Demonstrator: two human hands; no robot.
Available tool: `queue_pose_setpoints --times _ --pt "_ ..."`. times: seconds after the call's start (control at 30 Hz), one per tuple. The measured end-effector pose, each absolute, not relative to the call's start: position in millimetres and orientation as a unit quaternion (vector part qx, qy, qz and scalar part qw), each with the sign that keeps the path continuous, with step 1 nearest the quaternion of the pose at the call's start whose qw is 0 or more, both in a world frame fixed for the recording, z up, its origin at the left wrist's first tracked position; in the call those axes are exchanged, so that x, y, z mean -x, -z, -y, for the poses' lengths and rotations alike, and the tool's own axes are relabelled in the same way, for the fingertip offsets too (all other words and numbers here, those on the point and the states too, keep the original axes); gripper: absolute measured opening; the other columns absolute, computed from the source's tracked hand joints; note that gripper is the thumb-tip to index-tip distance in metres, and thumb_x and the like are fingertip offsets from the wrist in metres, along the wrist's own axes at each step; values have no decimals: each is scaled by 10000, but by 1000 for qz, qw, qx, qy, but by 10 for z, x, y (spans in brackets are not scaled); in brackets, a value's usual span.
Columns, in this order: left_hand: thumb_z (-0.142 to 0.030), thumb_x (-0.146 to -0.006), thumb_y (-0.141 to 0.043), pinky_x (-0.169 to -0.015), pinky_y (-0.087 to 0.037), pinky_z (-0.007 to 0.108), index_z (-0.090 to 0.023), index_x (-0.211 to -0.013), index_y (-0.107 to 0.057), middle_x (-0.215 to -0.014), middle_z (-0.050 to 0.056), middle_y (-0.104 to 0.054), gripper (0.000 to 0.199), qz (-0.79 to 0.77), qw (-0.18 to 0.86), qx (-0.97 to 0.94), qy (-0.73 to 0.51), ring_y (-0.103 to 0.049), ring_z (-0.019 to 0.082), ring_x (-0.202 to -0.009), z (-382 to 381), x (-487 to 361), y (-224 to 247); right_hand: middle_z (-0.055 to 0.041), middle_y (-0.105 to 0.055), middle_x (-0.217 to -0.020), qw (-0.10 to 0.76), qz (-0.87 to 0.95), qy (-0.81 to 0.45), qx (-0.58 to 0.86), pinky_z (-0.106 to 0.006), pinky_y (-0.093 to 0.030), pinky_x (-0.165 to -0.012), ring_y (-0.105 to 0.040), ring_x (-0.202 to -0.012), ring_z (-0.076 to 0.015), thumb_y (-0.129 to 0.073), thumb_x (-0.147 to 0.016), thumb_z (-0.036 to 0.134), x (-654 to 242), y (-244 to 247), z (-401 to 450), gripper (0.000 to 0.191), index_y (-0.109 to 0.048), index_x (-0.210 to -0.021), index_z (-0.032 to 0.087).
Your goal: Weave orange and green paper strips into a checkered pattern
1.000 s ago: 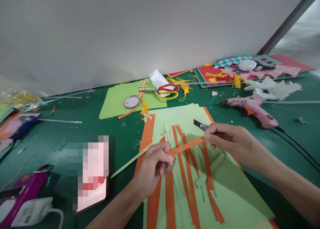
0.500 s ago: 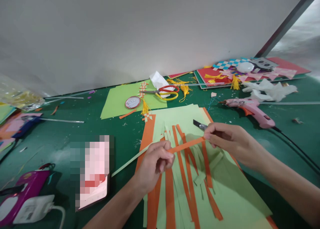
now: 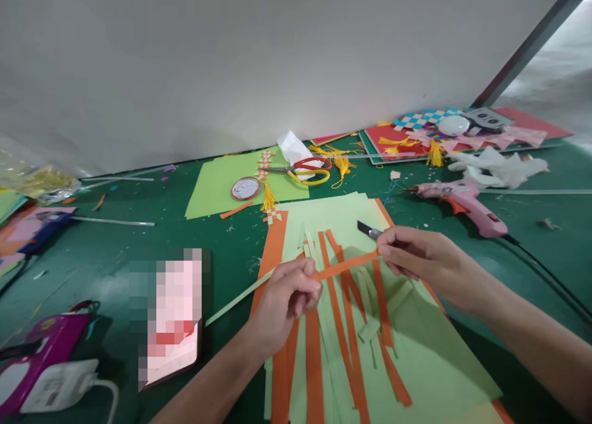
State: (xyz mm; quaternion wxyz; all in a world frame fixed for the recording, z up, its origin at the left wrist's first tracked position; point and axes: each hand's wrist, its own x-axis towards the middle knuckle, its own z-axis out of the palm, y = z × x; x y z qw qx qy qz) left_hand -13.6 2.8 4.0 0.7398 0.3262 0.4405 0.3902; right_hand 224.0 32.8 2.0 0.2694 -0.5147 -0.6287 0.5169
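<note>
My left hand (image 3: 291, 297) pinches one end of a narrow orange paper strip (image 3: 346, 265). The other end is between the fingertips of my right hand (image 3: 414, 254), so the strip spans the gap between both hands. A craft knife (image 3: 370, 230) with a dark blade pokes out behind my right fingers; whether they hold it or it lies on the paper, I cannot tell. Beneath my hands, loose orange strips (image 3: 314, 368) and pale green strips (image 3: 370, 331) are scattered over a stack of pale green paper sheets (image 3: 444, 362).
Red-and-yellow scissors (image 3: 311, 172), a round tin (image 3: 245, 188) and a yellow tassel (image 3: 268, 197) lie on green card (image 3: 208, 190) behind the stack. On the right rests a pink glue gun (image 3: 467, 203) with its cord. A phone (image 3: 178, 359) and a purple device (image 3: 55, 344) are on the left.
Both hands keep nearly the same place and grip. The orange strip between them bends slightly more.
</note>
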Motion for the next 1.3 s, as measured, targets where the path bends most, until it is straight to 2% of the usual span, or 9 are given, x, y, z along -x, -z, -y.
queue_pose_setpoints --times 0.23,0.5,0.73,0.97,1.07,1.17,1.23,1.3 --pt "-193 -628 -574 -478 -163 244 -188 -498 -339 -367 -82 -286 268 -445 735 -336 -385 -225 62 -421 -34 127 -40 16 -502 -631 275 646 -467 537 -249 -327 -525 -445 -571 -114 -533 -898 437 -2206 -8 -333 268 -576 -778 202" --pt "-204 -746 -593 -486 -206 230 -191 -587 -358 -450 -72 -370 284 -443 738 -373 -346 -298 72 -459 -12 124 5 28 -503 -608 337 582 -510 536 -222 -327 -464 -481 -530 -94 -543 -894 392 -2144 -78 -322 239 -528 -757 197" --pt "-198 -767 -593 -493 -255 225 -190 -596 -395 -447 -67 -401 262 -420 745 -388 -343 -323 77 -459 -14 126 18 -34 -656 -753 329 538 -630 453 -239 -443 -516 -666 -665 -162 -554 -919 431 -2188 -45 -317 256 -605 -960 183" --pt "-234 -803 -618 -483 -284 197 -185 -610 -396 -459 -74 -395 298 -431 724 -428 -327 -326 65 -456 -5 150 -5 -41 -692 -762 321 538 -636 450 -236 -462 -535 -674 -657 -150 -587 -909 403 -2189 -31 -315 244 -612 -829 174" --pt "-393 -872 -596 -513 -354 199 -162 -674 -504 -566 -37 -485 318 -414 720 -443 -338 -433 72 -499 5 161 8 -29 -681 -718 312 539 -646 441 -243 -461 -543 -660 -627 -143 -572 -916 411 -2199 -63 -309 262 -599 -801 178" --pt "-563 -887 -531 -630 -459 232 -156 -935 -622 -878 55 -624 421 -393 720 -441 -363 -603 136 -729 12 134 -4 -19 -673 -655 262 560 -665 419 -241 -437 -526 -642 -579 -136 -567 -912 435 -2187 -114 -283 285 -598 -784 182" --pt "-598 -880 -519 -743 -494 271 -161 -1063 -625 -1036 105 -650 485 -387 731 -441 -348 -638 182 -881 20 95 -24 -7 -651 -612 223 579 -668 412 -234 -414 -502 -611 -536 -124 -581 -895 454 -2153 -137 -255 294 -611 -781 184" --pt "-575 -909 -484 -775 -503 292 -143 -1023 -644 -975 117 -684 474 -381 752 -446 -300 -661 181 -839 35 53 -38 14 -601 -564 200 590 -661 418 -224 -395 -479 -553 -492 -104 -579 -890 459 -2098 -141 -223 294 -626 -781 190"
